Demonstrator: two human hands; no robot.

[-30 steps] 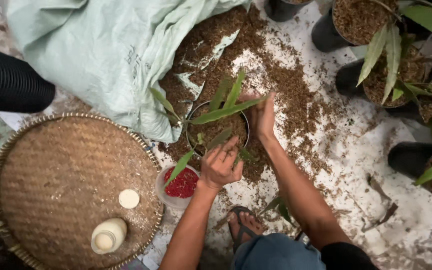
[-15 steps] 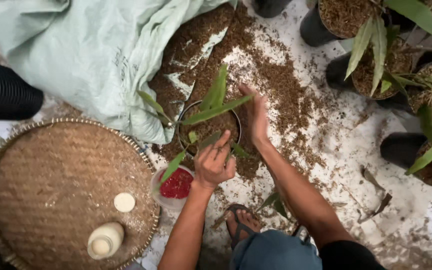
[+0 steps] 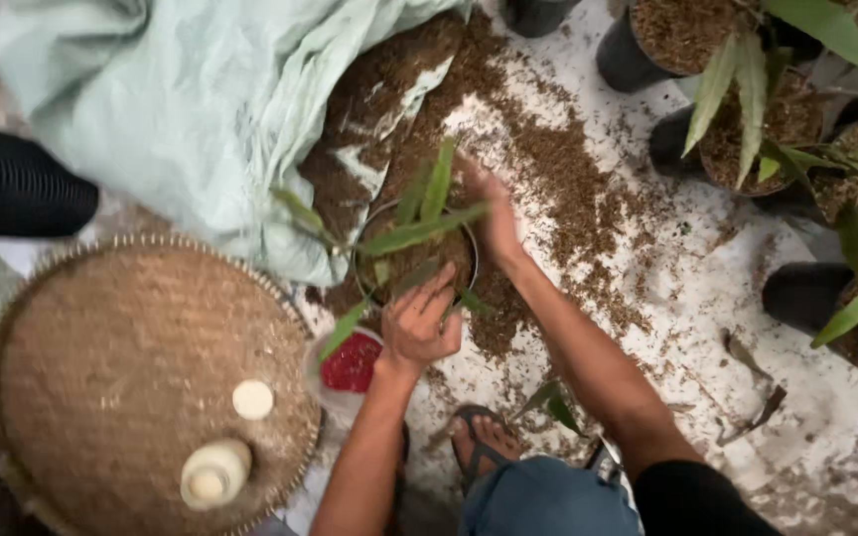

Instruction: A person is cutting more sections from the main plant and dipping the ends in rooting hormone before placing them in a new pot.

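Your left hand (image 3: 421,323) fingers curled loosely on the near rim of the round black soil-filled pot (image 3: 367,260), your right hand (image 3: 494,213) fingers flat against its far-right edge, woven round bamboo tray (image 3: 101,347) close left, open littered floor right.

One head camera, looking straight down

You see the ground from above, quite near, over your own arms. The woven tray (image 3: 141,387) lies at lower left, potted plants (image 3: 747,119) at upper right. No second view shares it
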